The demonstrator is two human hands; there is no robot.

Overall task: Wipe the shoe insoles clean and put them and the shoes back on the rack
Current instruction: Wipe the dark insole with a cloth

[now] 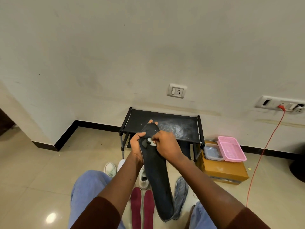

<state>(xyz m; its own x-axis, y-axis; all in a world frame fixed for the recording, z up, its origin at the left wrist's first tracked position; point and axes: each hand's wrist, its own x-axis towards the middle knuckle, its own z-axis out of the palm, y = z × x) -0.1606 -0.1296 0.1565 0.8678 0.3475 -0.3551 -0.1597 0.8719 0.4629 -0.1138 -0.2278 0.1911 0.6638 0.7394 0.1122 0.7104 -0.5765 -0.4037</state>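
Left hand (136,147) curls its fingers (151,121) round the top of the long dark fabric insole (156,176); right hand (167,146) pinches a white wad (151,142). Seemingly light, floppy: support it beneath.

Both forearms are stretched forward. The left hand (136,147) is curled around a dark insole (158,176); a white wad (152,142) is pinched in the right hand (166,145).

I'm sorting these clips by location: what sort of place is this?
Probably a home room or entryway: a low black shoe rack against the wall, white sneakers on glossy beige floor tiles, a white wall socket.
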